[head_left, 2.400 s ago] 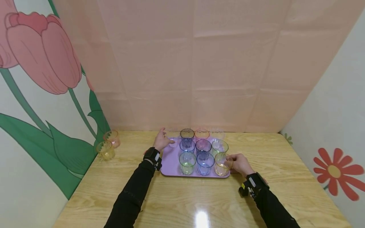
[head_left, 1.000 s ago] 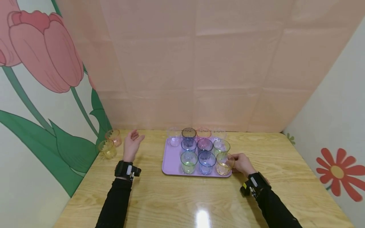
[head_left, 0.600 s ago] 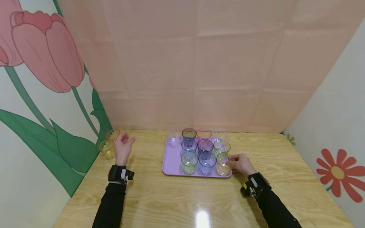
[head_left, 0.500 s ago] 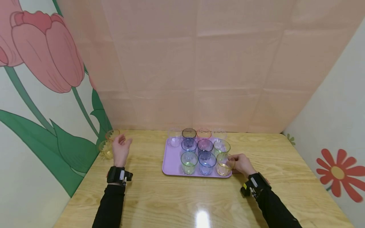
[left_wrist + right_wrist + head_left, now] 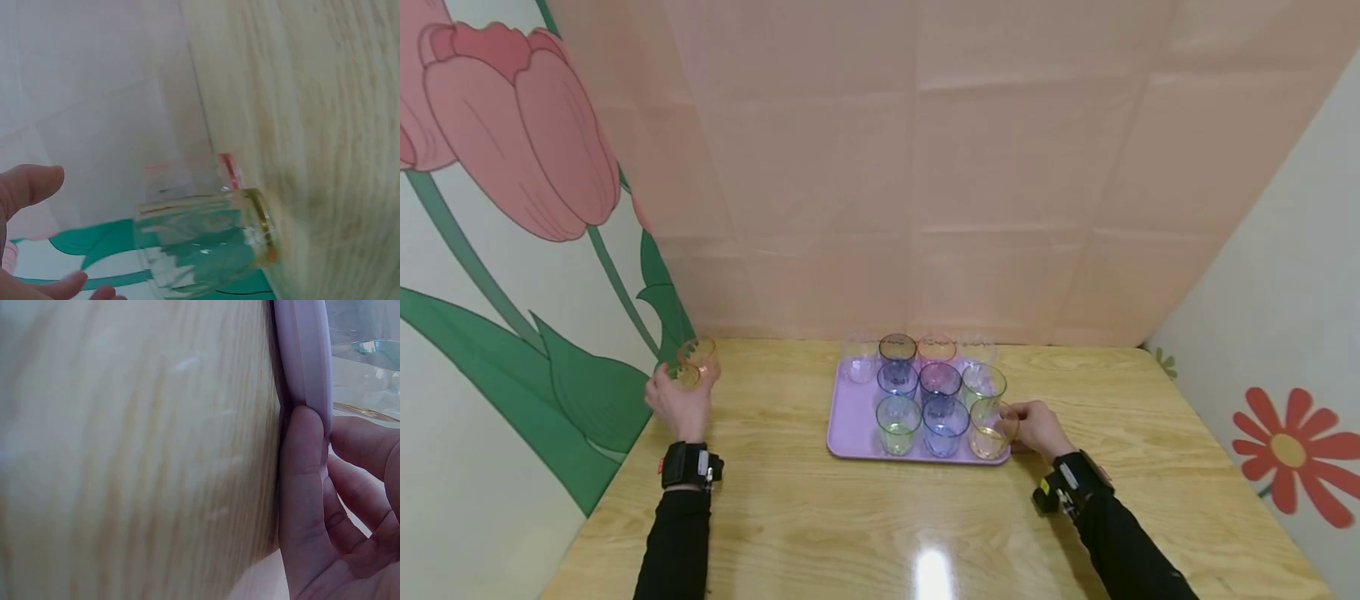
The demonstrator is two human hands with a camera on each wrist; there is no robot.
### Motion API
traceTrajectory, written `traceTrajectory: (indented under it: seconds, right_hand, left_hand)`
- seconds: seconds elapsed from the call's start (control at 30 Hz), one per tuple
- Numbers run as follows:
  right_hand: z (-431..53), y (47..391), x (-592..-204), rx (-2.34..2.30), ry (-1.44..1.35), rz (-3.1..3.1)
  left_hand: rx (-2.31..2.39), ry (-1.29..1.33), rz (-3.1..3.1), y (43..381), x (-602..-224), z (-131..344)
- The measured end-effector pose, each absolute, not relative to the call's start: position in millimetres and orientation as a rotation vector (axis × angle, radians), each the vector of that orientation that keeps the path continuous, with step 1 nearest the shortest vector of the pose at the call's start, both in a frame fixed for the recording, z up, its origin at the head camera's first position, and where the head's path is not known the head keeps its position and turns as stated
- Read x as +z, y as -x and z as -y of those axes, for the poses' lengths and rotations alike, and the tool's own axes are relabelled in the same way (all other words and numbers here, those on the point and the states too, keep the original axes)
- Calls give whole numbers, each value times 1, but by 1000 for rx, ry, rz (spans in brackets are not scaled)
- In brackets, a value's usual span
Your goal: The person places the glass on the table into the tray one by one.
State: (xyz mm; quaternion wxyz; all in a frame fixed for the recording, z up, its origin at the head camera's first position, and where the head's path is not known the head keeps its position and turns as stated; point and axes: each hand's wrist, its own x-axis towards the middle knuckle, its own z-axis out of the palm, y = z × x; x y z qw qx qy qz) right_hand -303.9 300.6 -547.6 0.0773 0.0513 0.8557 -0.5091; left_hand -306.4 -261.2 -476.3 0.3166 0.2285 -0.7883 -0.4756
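At the table's far left, my left hand (image 5: 682, 406) is at a yellow-tinted glass (image 5: 200, 240), its thumb and fingers spread apart on either side. In the left wrist view the fingertips stand off the glass wall. Just behind that glass is a pink-orange glass (image 5: 698, 352). My right hand (image 5: 1037, 429) pinches the right front edge of a purple tray (image 5: 850, 429), thumb and fingers on the rim in the right wrist view. Several coloured glasses stand upright in rows on the tray, with a yellow-rimmed glass (image 5: 988, 442) right by the right fingers.
The wooden table (image 5: 820, 533) runs up to a pink sheet (image 5: 910, 208) behind the tray. A left wall (image 5: 467, 467) painted with a tulip is close beside the two loose glasses. On the tray, a clear glass (image 5: 859, 367) stands at the back left.
My left hand has left the clear glass at the tray's back left and travelled left to the yellow glass, its fingers now spread around it. My right hand stays at the tray edge.
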Motion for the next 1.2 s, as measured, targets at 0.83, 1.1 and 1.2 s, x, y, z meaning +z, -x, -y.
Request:
traceTrajectory:
  seconds: [0.83, 1.1, 1.2]
  right_hand:
    - [-299, 303, -546, -1513, -160, -2575]
    - [-299, 304, -546, -1503, -171, -2571]
    - [-299, 304, -546, -1512, -165, -2569]
  left_hand:
    - [-1447, -775, 2134, 318, -499, 290]
    - [-1517, -777, 2111, 321, -502, 292]
    - [-1548, -782, 2101, 322, -502, 293]
